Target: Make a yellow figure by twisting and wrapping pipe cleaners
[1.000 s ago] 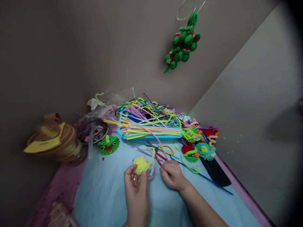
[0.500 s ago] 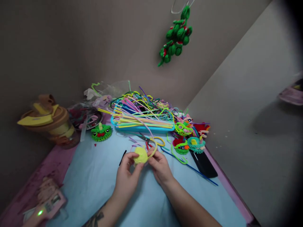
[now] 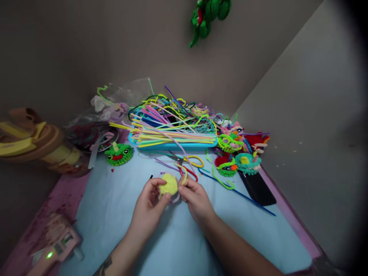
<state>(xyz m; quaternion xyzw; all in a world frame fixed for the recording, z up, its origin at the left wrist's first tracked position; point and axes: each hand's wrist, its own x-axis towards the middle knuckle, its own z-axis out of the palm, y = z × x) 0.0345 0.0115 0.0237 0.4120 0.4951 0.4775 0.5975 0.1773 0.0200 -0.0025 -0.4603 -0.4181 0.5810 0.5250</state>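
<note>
My left hand [image 3: 148,205] and my right hand [image 3: 195,199] both pinch a small yellow coiled pipe-cleaner disc [image 3: 169,184] just above the light blue table cover [image 3: 120,214]. A loose yellow tail of the disc curls up by my right fingers. Red-handled scissors [image 3: 184,166] lie on the cover right behind the disc. Further back a blue tray [image 3: 172,145] holds several coloured pipe cleaners.
A green frog figure [image 3: 118,153] sits at the left of the tray, several finished colourful figures [image 3: 238,159] at its right. A black flat object [image 3: 257,188] lies near the right edge. A pink glue gun [image 3: 54,251] with a green light lies front left. Brown-yellow container [image 3: 31,140] stands at left.
My right hand left the table and joined my left hand on the yellow disc. The view tilted down, so the glue gun came into sight.
</note>
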